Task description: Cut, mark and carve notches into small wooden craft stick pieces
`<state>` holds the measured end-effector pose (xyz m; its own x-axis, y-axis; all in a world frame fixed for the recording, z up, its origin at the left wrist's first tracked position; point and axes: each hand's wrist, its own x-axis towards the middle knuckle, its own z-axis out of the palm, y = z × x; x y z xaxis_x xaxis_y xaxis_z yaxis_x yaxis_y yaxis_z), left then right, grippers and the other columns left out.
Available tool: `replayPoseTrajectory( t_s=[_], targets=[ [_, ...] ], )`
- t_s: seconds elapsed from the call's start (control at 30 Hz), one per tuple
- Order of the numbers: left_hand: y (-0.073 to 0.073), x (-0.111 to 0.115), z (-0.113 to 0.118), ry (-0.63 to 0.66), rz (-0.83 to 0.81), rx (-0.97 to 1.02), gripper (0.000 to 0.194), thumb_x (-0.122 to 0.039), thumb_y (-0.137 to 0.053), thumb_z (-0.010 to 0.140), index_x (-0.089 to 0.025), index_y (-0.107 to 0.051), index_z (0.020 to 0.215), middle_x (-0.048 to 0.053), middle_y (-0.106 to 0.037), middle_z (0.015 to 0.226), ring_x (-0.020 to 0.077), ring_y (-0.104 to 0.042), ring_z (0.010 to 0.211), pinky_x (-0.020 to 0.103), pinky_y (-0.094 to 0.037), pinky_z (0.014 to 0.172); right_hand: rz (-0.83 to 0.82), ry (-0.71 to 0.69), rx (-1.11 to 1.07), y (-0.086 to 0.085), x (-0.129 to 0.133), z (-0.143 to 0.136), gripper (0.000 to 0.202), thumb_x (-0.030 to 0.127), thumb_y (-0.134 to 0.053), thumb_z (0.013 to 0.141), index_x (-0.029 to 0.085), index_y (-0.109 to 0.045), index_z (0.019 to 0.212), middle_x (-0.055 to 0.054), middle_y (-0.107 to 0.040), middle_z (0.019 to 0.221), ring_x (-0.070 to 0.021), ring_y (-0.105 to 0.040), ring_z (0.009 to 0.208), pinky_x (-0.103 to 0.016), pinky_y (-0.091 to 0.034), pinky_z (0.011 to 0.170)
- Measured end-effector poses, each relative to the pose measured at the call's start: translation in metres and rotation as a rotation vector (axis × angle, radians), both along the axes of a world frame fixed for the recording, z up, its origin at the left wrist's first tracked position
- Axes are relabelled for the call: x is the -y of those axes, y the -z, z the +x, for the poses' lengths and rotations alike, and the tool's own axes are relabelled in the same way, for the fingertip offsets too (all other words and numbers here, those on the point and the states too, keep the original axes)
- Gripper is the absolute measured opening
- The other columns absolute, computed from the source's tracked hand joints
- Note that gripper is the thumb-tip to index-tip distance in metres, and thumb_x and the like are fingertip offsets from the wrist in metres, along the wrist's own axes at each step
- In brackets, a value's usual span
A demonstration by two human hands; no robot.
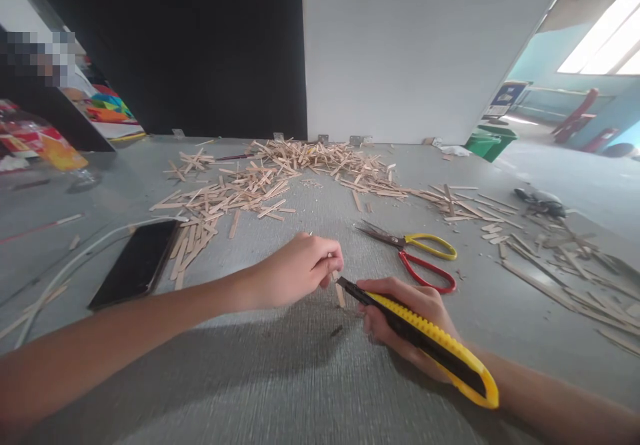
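My right hand [407, 318] is wrapped round a yellow and black utility knife [425, 338], its tip pointing up and left. My left hand [300, 268] is closed in a pinch on a thin wooden stick [341, 293], whose lower end sticks out below the fingers. The knife's tip is right beside the stick; whether it touches cannot be made out. Just beyond my right hand lies a pair of scissors [400, 242] with one yellow and one red handle, blades apart. A small dark fleck [336, 331] rests on the table under the stick.
Piles of wooden sticks [310, 158] spread along the back of the grey table [280, 378]. More wood strips [545, 275] lie at the right. On the left are a phone [135, 262], a white cable [55, 275] and a bottle [55, 145]. Black and white panels [390, 52] stand behind.
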<state>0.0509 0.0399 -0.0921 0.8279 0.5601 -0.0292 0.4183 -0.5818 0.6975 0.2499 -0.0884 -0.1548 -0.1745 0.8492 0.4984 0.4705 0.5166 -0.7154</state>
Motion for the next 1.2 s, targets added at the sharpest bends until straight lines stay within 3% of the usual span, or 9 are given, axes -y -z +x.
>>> replayPoseTrajectory(
  t_s=[0.57, 0.83, 1.2],
  targets=[
    [0.001, 0.011, -0.002, 0.012, 0.102, 0.035, 0.029, -0.023, -0.047, 0.104, -0.019, -0.061, 0.079, -0.004, -0.061, 0.057, 0.0082, -0.046, 0.047, 0.022, -0.033, 0.050, 0.030, -0.047, 0.048, 0.013, 0.006, 0.008, 0.042, 0.014, -0.068, 0.091, 0.026, -0.060, 0.131, 0.001, -0.076, 0.085, -0.0106, -0.063, 0.053, -0.020, -0.055, 0.050],
    [0.000, 0.011, -0.003, 0.001, 0.123, 0.036, 0.034, -0.027, -0.045, 0.105, -0.019, -0.059, 0.075, -0.004, -0.053, 0.053, 0.0092, -0.040, 0.045, 0.025, -0.029, 0.048, 0.029, -0.027, 0.031, 0.011, 0.005, 0.007, 0.036, 0.013, -0.065, 0.093, 0.024, -0.062, 0.127, 0.001, -0.074, 0.080, -0.0112, -0.061, 0.052, -0.022, -0.053, 0.048],
    [-0.001, 0.013, -0.005, -0.012, 0.147, -0.001, 0.032, -0.029, -0.044, 0.106, -0.021, -0.056, 0.077, -0.005, -0.056, 0.057, 0.0090, -0.043, 0.049, 0.024, -0.033, 0.052, 0.000, -0.043, 0.055, 0.014, 0.006, 0.011, 0.038, 0.016, -0.066, 0.095, 0.026, -0.060, 0.131, 0.001, -0.074, 0.084, -0.0108, -0.060, 0.054, -0.021, -0.053, 0.051]
  ],
)
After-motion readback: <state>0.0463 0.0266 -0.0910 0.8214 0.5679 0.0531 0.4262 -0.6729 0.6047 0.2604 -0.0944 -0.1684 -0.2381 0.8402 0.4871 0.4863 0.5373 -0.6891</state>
